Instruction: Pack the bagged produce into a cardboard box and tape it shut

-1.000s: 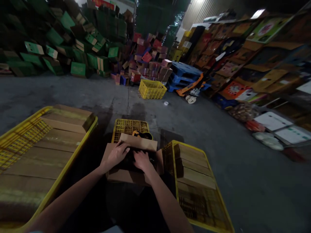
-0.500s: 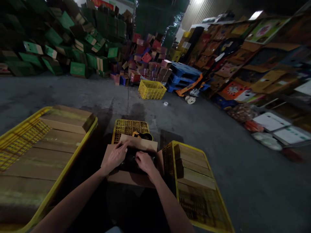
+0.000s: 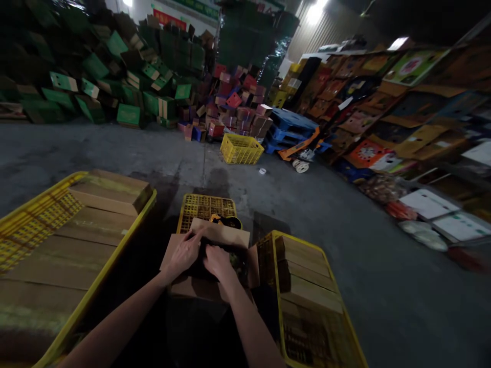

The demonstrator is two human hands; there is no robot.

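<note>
Head view: open carton (image 3: 229, 235) beneath left hand (image 3: 186, 253) and right hand (image 3: 218, 259)

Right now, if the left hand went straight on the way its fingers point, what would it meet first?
Likely the far flap of the open cardboard box; the left hand overlaps it in view, but depth leaves contact unclear.

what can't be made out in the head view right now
In the head view:
Most contents of the open brown cardboard box: hidden by the bare left hand, the bare right hand and shadow.
Right fingertips' grip: hidden by that hand itself.
Large yellow plastic mesh crate: cut off by the left edge.
Black-and-orange object: underside hidden by the box flap.
Red banner: any lettering too small and blurred.
</note>
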